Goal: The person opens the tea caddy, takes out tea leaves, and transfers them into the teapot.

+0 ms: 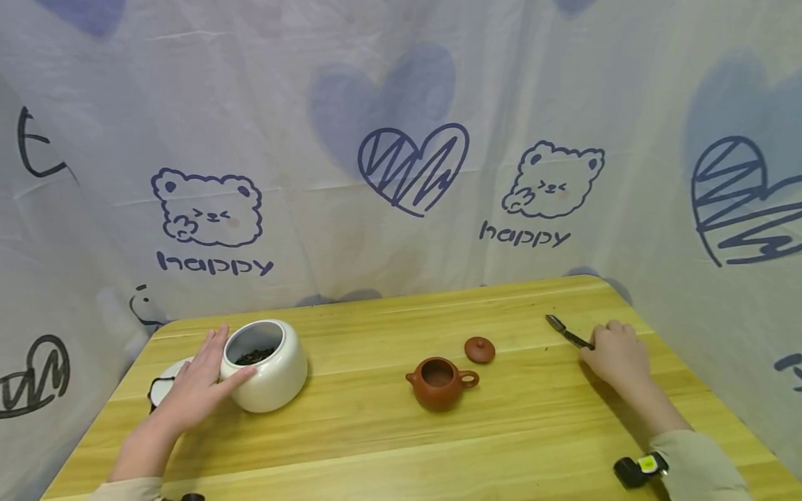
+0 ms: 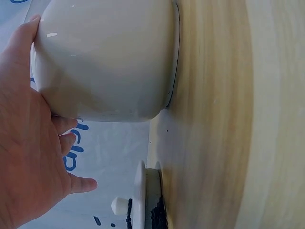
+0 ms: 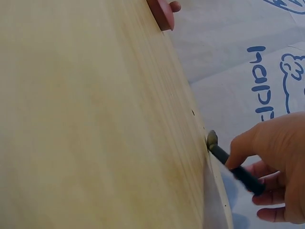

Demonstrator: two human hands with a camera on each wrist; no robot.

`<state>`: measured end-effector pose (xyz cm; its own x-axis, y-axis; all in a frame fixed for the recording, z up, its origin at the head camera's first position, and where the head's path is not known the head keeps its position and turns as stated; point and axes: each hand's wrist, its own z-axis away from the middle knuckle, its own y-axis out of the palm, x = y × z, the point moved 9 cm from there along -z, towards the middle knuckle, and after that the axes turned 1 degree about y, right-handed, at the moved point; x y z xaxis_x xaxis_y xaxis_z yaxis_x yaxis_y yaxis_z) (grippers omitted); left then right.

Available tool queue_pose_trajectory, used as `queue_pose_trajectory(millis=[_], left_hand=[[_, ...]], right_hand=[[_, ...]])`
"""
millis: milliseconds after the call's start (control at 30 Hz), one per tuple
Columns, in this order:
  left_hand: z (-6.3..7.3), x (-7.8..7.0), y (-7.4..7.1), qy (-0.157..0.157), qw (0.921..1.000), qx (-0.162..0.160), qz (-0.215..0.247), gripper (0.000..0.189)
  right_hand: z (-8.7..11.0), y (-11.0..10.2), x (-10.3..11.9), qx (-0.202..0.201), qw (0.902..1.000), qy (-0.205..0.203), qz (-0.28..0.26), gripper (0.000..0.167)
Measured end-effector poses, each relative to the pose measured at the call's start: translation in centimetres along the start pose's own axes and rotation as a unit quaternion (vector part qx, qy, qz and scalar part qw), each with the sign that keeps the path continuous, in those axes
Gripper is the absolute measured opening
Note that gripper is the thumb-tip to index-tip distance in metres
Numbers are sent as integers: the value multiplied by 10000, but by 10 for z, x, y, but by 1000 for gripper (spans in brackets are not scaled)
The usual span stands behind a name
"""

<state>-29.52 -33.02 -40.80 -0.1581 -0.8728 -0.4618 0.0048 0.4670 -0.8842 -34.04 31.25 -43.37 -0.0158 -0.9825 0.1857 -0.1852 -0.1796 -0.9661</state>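
Note:
My left hand (image 1: 199,384) rests against the near left side of a round white ceramic jar (image 1: 276,379), fingers straight and spread, the thumb along its rim. In the left wrist view the jar (image 2: 105,62) stands upright on the table. Dark dried tea leaves (image 1: 255,356) lie inside it. At the right, my right hand (image 1: 620,355) holds a slim dark tea scoop (image 1: 569,332) by its handle, pinched between thumb and fingers; the scoop's small bowl end points away to the left. In the right wrist view, the scoop (image 3: 236,169) slants across the fingers.
A small reddish-brown clay teapot (image 1: 436,393) stands uncovered mid-table, spout to the left. Its round knobbed lid (image 1: 480,350) lies behind it. Beside my left hand is the jar's white lid (image 1: 161,390) with a black cord. A printed cloth (image 1: 401,264) hangs behind the wooden table (image 1: 351,445).

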Motion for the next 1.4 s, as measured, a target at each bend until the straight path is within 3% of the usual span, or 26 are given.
queue_pose_trajectory(millis=[367, 667, 1067, 1400], left_hand=[[1, -1, 0, -13, 10000, 5, -1, 96], [2, 1, 3, -89, 9999, 59, 57, 97], [0, 0, 1, -11, 9999, -14, 103, 96], [1, 1, 0, -19, 10000, -14, -2, 97]], right_hand=[[0, -18, 5, -1036, 9937, -359, -248, 21], [-1, -26, 6, -1326, 9889, -452, -486, 20], [7, -51, 22, -2222, 9665, -1083, -685, 17], [14, -74, 35, -2984, 9373, -1610, -806, 20]])
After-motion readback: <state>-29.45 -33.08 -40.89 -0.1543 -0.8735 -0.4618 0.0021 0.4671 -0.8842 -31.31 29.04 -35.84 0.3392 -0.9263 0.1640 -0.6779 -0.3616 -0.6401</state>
